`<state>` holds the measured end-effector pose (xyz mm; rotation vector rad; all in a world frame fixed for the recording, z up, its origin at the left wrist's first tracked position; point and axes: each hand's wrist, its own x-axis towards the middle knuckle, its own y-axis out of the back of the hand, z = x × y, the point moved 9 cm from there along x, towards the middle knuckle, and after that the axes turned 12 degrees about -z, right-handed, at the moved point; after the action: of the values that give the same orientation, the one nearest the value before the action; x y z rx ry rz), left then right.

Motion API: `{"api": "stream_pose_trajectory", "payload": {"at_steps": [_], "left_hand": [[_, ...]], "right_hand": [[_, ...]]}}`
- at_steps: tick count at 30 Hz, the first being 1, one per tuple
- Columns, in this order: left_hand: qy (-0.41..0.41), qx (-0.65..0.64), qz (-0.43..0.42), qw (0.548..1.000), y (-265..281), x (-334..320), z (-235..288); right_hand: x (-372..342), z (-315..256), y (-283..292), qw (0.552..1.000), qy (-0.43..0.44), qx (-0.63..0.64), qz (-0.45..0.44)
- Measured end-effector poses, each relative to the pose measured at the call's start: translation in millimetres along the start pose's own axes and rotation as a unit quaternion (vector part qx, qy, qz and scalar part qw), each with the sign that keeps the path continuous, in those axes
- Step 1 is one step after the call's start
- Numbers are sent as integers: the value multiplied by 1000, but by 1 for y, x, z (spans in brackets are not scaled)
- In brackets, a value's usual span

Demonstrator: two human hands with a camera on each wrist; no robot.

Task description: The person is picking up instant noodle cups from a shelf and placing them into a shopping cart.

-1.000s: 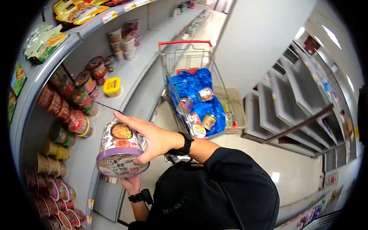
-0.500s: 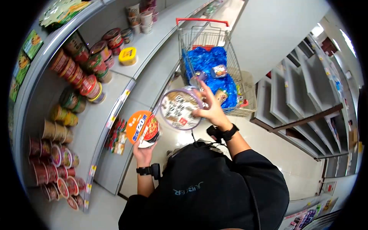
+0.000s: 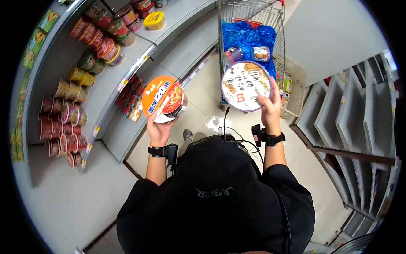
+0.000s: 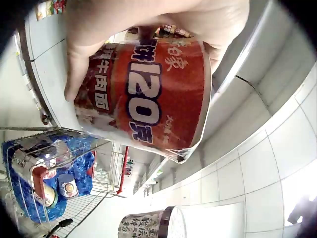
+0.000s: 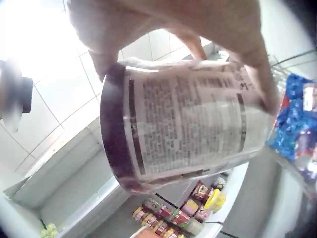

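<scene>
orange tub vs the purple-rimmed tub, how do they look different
The orange tub has a big "120" and a food picture; the purple-rimmed tub has dark characters on a mostly pale lid. The left hand holds the orange tub, the right hand the purple-rimmed tub. Both are round and held up off the shelf.

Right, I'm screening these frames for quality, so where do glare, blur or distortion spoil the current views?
Head: fisheye bends the shelves, black corners; glare on the floor. Left wrist: glare lower right. Right wrist: blown-out upper left, small print on the cup blurred.
</scene>
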<state>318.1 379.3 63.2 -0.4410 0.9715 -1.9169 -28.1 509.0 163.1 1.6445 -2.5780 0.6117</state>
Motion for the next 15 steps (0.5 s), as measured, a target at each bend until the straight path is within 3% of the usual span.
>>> {"api": "stream_pose_trajectory", "payload": {"at_steps": [3, 8, 15], "left_hand": [[-1, 29, -5, 1000, -25, -12, -34], [27, 45, 32, 998, -41, -40, -73], [30, 86, 40, 995, -50, -49, -86]], "right_hand": [[-18, 19, 75, 995, 19, 72, 71], [-71, 25, 182, 957, -28, 69, 279], [-114, 17, 233, 935, -33, 58, 348]]}}
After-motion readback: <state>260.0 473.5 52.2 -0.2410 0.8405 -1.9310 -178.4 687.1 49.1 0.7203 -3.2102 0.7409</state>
